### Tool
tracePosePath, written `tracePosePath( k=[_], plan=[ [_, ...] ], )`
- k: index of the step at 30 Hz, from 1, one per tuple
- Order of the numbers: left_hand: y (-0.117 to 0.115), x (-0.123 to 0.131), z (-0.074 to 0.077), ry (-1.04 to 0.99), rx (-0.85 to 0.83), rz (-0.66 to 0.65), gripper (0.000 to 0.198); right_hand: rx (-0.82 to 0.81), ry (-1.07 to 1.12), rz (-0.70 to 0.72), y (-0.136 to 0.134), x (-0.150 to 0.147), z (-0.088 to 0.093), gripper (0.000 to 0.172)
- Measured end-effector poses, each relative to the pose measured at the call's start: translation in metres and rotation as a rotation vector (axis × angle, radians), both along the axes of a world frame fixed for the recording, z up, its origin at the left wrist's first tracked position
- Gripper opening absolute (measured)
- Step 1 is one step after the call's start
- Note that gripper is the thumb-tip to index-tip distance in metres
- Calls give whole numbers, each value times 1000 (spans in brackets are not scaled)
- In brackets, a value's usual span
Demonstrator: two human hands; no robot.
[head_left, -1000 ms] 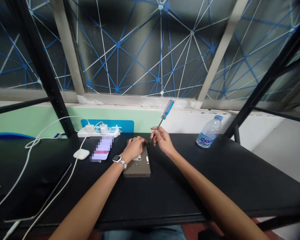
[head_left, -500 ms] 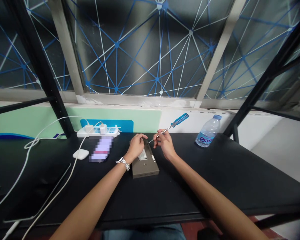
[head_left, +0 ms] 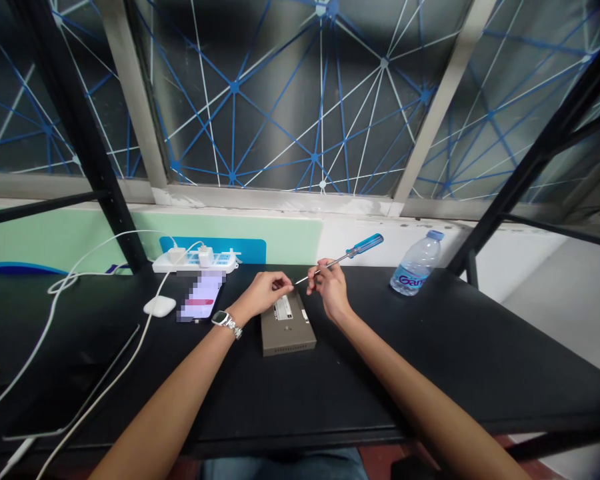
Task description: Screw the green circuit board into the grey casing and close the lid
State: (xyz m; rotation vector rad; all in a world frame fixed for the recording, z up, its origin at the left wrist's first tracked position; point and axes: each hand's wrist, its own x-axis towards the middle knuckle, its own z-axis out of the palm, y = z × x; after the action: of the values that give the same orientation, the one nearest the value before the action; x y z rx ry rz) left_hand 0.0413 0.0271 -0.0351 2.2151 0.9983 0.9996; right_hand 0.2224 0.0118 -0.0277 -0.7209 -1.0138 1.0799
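A screwdriver [head_left: 364,245] with a clear blue handle is held by its metal shaft in my right hand [head_left: 331,288]; its handle points up and to the right, its tip down and to the left. My left hand [head_left: 267,290] is closed in a pinch close to that tip, above the far end of a flat grey-brown box [head_left: 287,337]. Whatever sits between the left fingertips is too small to make out. The box lies on the black desk, with white labels on its top and small slots along its near side. A silver watch [head_left: 226,323] is on my left wrist.
Left of the box lie a lit phone [head_left: 203,297], a white earbud case [head_left: 159,307] and a dark tablet [head_left: 70,393] with white cables [head_left: 55,313]. A white power strip [head_left: 220,261] stands by the wall. A water bottle [head_left: 416,263] stands at the right.
My left hand has shifted left and turned, its fingertips now pinched by the screwdriver's tip. The screwdriver has tilted a little flatter, its handle slightly farther right and lower.
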Motion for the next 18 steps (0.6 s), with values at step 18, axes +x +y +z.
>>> tracePosePath(
  k=[18],
  plan=[
    [21, -97, 10, 388, -223, 337, 12, -169, 108, 6, 5, 2, -8, 22]
  ],
)
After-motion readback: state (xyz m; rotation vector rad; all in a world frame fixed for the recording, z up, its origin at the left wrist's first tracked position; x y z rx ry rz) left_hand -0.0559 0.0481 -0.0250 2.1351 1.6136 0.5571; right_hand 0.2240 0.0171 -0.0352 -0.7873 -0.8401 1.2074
